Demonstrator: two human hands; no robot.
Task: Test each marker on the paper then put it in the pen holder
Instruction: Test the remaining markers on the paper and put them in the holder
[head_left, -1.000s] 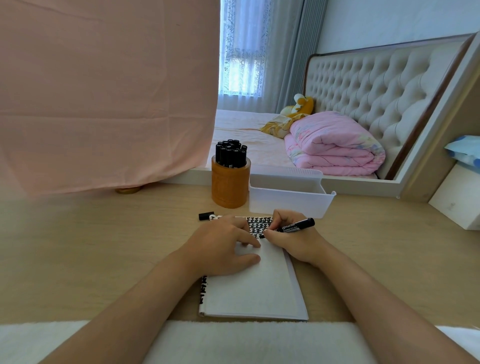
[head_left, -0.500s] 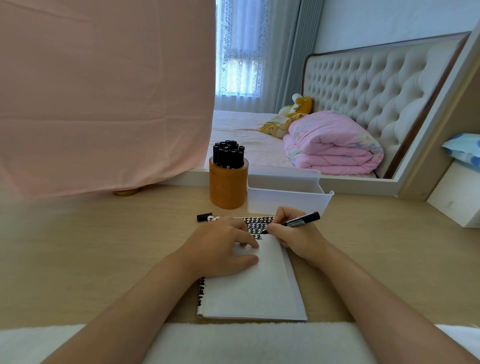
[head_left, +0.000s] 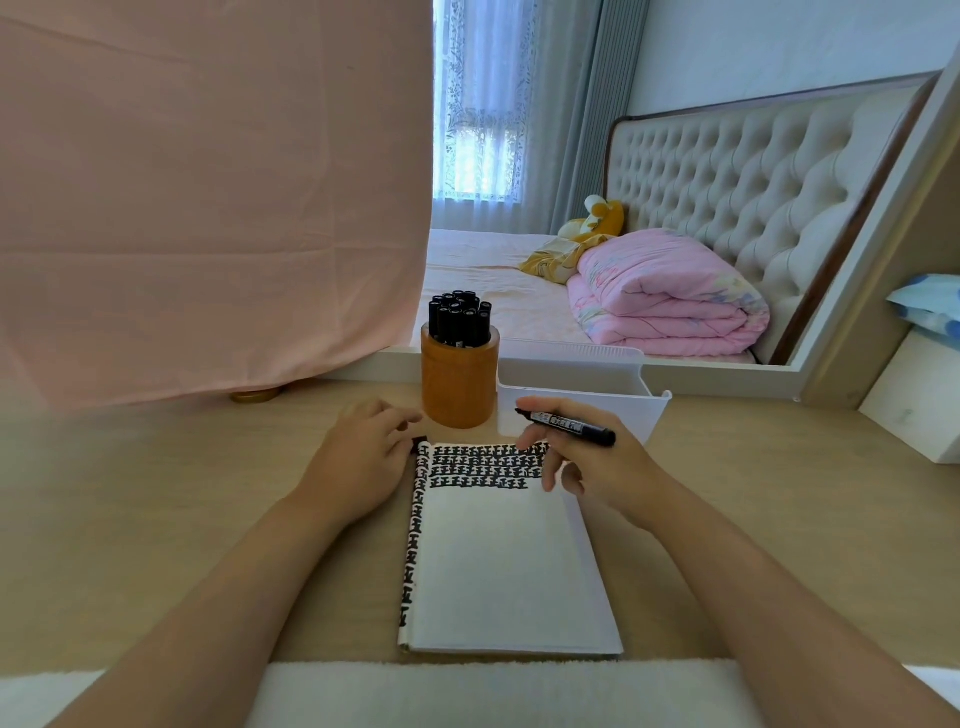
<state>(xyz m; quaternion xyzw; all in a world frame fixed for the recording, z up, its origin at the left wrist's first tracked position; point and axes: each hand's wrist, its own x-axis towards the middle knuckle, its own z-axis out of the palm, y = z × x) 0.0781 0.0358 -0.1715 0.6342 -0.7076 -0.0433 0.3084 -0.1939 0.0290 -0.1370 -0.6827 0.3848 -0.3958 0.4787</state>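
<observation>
Item: marker, uncapped, pinched in right hand above paper; left hand at cap beside pen holder, grip unclear. Advised: recap squarely until seated, then stand it in the holder.

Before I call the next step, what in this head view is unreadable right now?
All head view.
1. Marker cap: nearly covered by fingers of the left hand; grip unclear.
2. Inside of the white bin: blocked by its front wall and the right hand.
3. Label on the marker: too small to read.
4. Gold object: mostly under the pink cloth.
</observation>
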